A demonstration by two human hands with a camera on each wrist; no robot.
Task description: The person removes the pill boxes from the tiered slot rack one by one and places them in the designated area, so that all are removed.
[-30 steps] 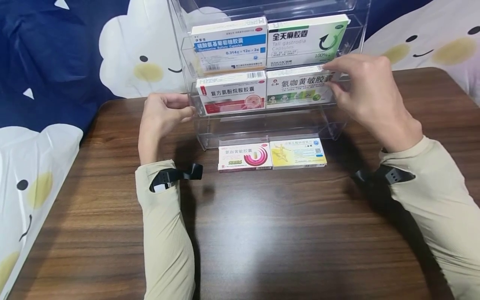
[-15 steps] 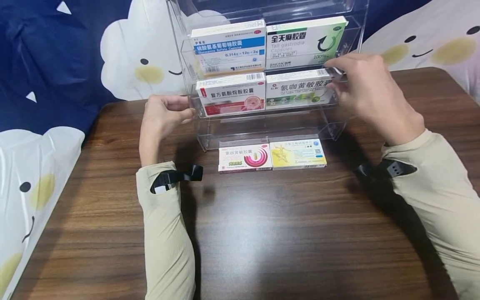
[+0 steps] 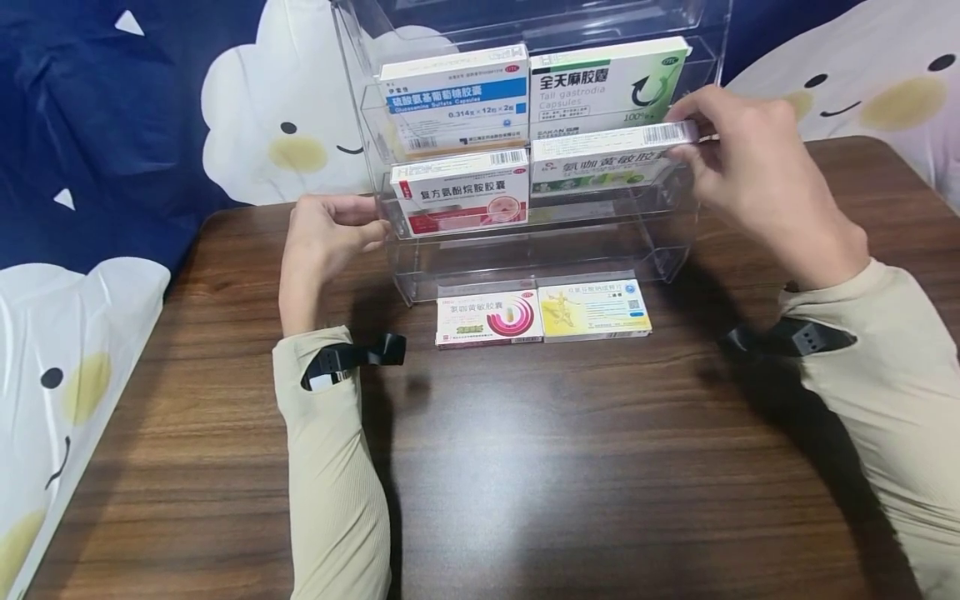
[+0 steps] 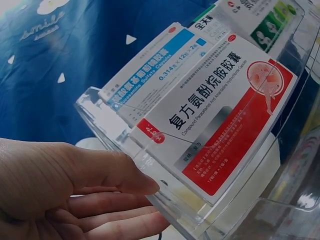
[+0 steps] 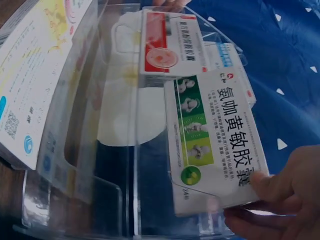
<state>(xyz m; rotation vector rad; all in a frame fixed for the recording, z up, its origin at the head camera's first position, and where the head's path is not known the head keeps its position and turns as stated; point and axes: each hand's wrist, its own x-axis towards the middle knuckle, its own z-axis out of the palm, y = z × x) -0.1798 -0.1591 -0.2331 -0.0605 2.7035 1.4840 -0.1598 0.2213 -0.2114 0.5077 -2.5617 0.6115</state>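
Note:
A clear acrylic display rack (image 3: 465,262) holds medicine boxes on its tiers. My right hand (image 3: 750,167) pinches the right end of a white and green medicine box (image 3: 603,162), thumb on the front. In the right wrist view that box (image 5: 215,145) is tilted, its lower part near the tier's clear lip. My left hand (image 3: 318,242) grips the rack's left side edge, thumb (image 4: 135,177) at the front and fingers behind. Beside the held box, a red and white medicine box (image 3: 465,196) stands in the same tier.
On the tier above stand a blue and white box (image 3: 457,100) and a green and white box (image 3: 600,87). A pink and white box (image 3: 487,318) and a yellow and white box (image 3: 596,308) lie at the rack's foot on the wooden table (image 3: 480,467).
My right hand has raised the white and green medicine box in its tier and tipped it so more of its top side shows. The left hand has stayed at the rack's side.

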